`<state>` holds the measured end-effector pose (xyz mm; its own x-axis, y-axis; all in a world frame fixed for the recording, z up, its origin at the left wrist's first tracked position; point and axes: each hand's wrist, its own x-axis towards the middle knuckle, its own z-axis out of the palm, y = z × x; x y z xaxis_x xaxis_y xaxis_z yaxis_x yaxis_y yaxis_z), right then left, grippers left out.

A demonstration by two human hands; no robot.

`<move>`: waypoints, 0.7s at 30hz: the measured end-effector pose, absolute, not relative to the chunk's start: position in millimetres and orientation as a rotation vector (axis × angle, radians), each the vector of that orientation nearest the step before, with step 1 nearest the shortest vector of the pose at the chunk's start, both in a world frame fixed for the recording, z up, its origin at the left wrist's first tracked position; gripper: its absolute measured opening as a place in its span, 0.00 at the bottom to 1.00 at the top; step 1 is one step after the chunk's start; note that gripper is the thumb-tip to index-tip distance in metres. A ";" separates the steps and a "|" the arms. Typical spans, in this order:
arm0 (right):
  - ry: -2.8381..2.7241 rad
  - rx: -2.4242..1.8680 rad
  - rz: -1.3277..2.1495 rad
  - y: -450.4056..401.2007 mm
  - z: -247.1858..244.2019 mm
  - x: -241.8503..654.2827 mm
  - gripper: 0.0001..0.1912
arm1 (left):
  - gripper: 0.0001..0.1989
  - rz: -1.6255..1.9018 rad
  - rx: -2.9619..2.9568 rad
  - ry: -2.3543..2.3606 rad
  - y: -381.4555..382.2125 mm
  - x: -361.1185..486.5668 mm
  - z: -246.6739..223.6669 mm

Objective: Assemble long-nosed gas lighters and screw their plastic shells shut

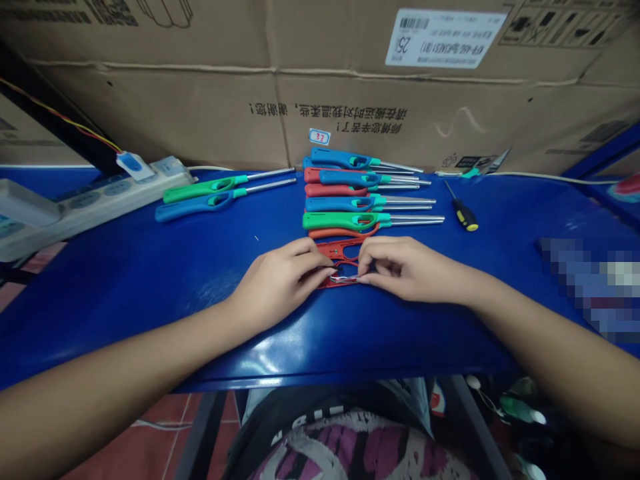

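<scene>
Close in front of me are two red plastic lighter shell halves (339,250), with openings for the trigger. My left hand (287,270) is closed in a pinch over the left end of the nearer half, at thin whitish wires (345,278) with a small dark part beside them. From the right, my right hand (400,267) pinches the other end of these wires, just above the shell. Fingers hide most of the nearer half. Beyond my hands lies a pile of finished-looking long-nosed lighters (335,221) in green, blue and red, metal tubes pointing right.
Two more lighters, one green (200,190) and one blue (195,208), lie at the left near a white power strip (100,200). A yellow-and-black screwdriver (465,217) rests at the right. Cardboard boxes (200,100) wall off the back of the blue table (150,287).
</scene>
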<state>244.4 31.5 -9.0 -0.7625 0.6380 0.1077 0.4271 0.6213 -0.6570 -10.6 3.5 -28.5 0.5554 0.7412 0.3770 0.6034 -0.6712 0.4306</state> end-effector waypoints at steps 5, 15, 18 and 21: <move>-2.461 -0.914 0.971 32.2 -9.0 245.1 0.05 | 0.07 0.794 2.548 1.139 3.7 -10.1 -29.4; -2.521 -0.848 0.821 32.2 -10.5 242.6 0.05 | 0.07 0.860 2.499 1.194 6.2 -7.8 -30.2; -2.533 -0.789 0.825 32.5 -11.0 242.9 0.05 | 0.07 0.848 2.508 1.189 6.1 -7.9 -29.3; -2.540 -0.783 0.815 32.3 -11.5 242.0 0.02 | 0.08 0.790 2.564 1.191 5.2 -7.2 -29.5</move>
